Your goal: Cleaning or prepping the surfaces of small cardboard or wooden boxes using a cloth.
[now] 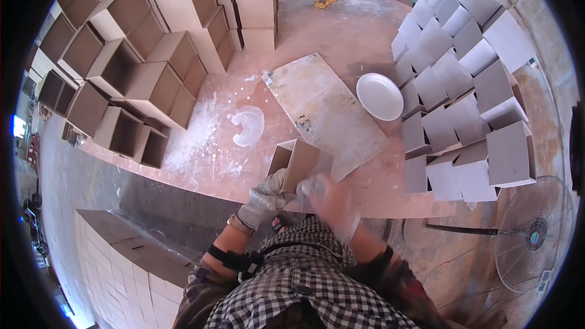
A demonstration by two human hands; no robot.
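Note:
A small brown open-ended box (pixel 303 166) is held in front of me, its opening turned up and to the left. My left hand (pixel 266 198), in a pale knit glove, is closed around the box's lower left side. My right hand (pixel 329 200) is at the box's lower right and smeared by motion. A blurred greyish shape (pixel 325 166) shows just above it, beside the box; I cannot make out what it is. Beyond the box a stained rectangular board (pixel 326 113) lies on the reddish table (pixel 241 94), with a white oval basin (pixel 379 96) to its right.
Brown open boxes (pixel 161 94) are stacked high at the left, and whitish boxes (pixel 451 106) at the right. A white ring-shaped smear (pixel 248 127) marks the table. A yellow tool (pixel 327 2) lies at the far end. A caged fan (pixel 533 234) stands at the right, more boxes (pixel 125 277) lower left.

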